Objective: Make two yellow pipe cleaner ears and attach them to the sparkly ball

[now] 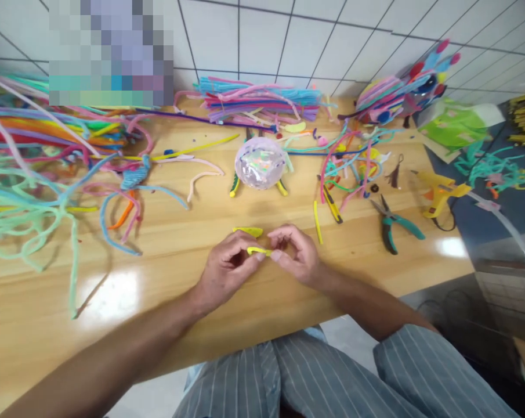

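Observation:
Between my two hands is a short yellow pipe cleaner [257, 251], bent over at its left end. My left hand [228, 264] pinches it with thumb and fingers near that bend. The fingertips of my right hand [297, 255] close on its right end. Just beyond my left fingers a yellow fuzzy piece [250, 231] lies on the wooden table [166, 302], partly hidden by the hand. Farther off, a round clear-and-lilac container [261, 164] rests over green-and-yellow handled pliers [282, 187], with small coloured bits inside. Another yellow pipe cleaner piece [317, 222] lies to the right.
Teal-handled pliers [395, 226], a yellow glue gun [445, 194] and a yellow cutter knife [332, 204] lie to the right. Loose pipe cleaners [31, 215] spread over the left side. A pipe cleaner bundle [262, 101] lies along the tiled wall. A green packet [456, 125] sits back right.

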Action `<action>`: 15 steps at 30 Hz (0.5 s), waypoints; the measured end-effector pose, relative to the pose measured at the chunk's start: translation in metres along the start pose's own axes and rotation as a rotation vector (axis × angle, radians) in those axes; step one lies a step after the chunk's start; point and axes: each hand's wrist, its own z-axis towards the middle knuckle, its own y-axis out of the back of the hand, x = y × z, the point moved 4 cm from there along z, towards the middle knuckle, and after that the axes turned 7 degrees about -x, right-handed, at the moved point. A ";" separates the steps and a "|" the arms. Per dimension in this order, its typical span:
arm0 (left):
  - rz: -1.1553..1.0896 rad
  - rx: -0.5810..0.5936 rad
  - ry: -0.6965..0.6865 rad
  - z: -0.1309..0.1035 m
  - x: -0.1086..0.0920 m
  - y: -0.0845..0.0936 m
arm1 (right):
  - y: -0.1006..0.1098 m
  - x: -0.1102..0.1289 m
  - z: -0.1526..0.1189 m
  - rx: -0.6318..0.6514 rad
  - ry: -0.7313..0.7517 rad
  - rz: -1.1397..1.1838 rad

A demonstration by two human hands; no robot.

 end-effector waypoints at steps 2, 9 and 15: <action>0.044 -0.032 0.000 -0.001 0.002 0.001 | 0.001 0.000 -0.002 -0.049 0.064 -0.072; 0.017 -0.070 -0.017 -0.008 0.005 -0.001 | 0.018 0.022 0.009 -0.213 0.278 -0.338; -0.112 -0.180 0.124 -0.003 0.008 -0.002 | 0.146 0.026 -0.006 -0.501 0.191 -0.898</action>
